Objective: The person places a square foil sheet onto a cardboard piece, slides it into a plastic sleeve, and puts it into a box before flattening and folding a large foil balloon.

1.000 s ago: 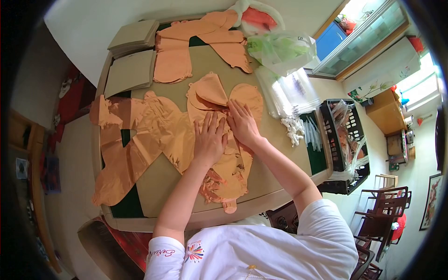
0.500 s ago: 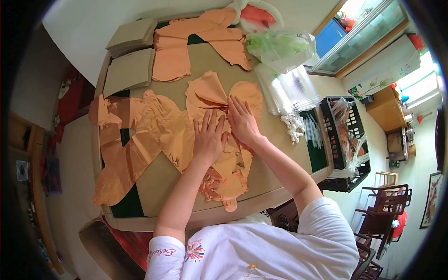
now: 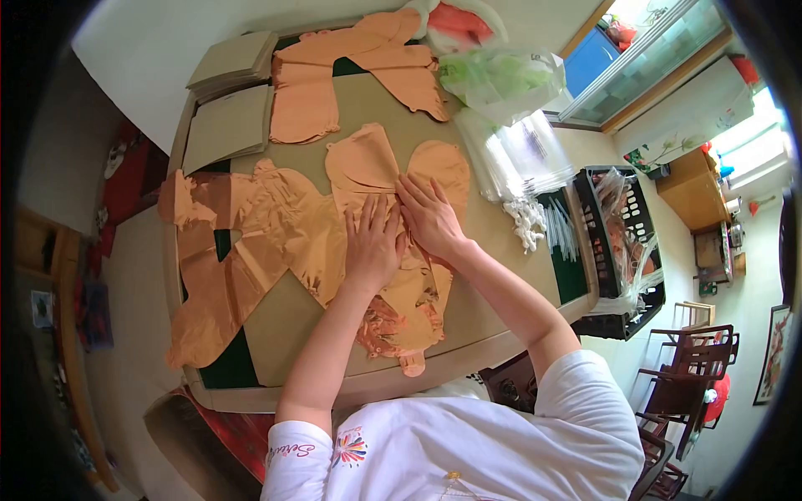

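My left hand [image 3: 373, 246] lies on a shiny rose-gold foil sheet [image 3: 355, 159] at the middle of the table, fingers spread and pointing away from me. Just to its right, my right hand [image 3: 430, 219] rests on the same foil with its fingers apart and its fingertips at a fold. The foil's upper end has two rounded lobes, and its lower end is crinkled. Another large foil piece [image 3: 213, 288] spreads out to the left, touching or overlapping the one under my hands. More foil shapes [image 3: 305, 96] lie at the table's far side.
Stacked cardboard sheets [image 3: 225, 129] stand at the far left of the table [image 3: 292, 342]. Clear plastic sleeves [image 3: 522, 163], a green-white bag [image 3: 505, 79], white ties [image 3: 525, 224] and clear sticks [image 3: 560, 230] lie right. A black crate [image 3: 614, 225] stands beyond the right edge.
My right hand has shifted slightly left on the foil. The upper left lobe now lies flatter and a little further left. My left hand has hardly moved.
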Demonstrator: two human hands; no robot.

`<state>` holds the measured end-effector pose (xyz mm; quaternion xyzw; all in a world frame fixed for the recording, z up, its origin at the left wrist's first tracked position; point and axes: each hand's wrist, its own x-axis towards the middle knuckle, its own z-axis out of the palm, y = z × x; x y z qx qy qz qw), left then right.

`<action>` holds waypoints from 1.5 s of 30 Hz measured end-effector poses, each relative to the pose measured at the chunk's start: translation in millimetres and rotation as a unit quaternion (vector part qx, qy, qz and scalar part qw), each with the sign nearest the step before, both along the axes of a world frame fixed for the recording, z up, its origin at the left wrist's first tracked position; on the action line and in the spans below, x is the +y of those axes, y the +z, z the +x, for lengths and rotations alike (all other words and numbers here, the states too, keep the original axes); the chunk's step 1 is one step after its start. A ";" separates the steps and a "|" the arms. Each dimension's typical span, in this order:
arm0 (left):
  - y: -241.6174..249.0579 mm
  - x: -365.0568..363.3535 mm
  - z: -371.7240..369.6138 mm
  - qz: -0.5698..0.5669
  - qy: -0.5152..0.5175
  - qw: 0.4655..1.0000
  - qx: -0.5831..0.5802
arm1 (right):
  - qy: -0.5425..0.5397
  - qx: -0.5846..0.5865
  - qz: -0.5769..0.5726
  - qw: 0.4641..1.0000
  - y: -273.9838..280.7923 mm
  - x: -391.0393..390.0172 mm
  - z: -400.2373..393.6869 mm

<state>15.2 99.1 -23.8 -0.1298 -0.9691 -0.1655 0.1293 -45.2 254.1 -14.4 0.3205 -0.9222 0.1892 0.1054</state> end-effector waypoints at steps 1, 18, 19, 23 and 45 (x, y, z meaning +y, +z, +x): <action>-0.1 0.1 -0.2 -0.001 0.002 1.000 0.002 | -0.001 -0.005 0.000 1.000 -1.6 0.5 -0.5; 26.3 -9.5 -68.6 0.003 -0.050 0.999 0.014 | 0.017 0.001 0.008 1.000 1.4 -0.8 -1.1; 25.3 -12.0 -73.8 -0.005 -0.050 0.999 -0.009 | 0.017 0.001 0.008 1.000 0.2 -1.0 -1.5; 12.1 -23.9 -91.6 -0.040 -0.037 0.998 -0.027 | 0.008 0.010 0.006 1.000 -2.7 -1.5 -1.8; 26.6 -15.5 -111.7 0.016 -0.017 0.999 -0.049 | 0.021 0.002 0.004 1.000 -4.3 0.2 -2.9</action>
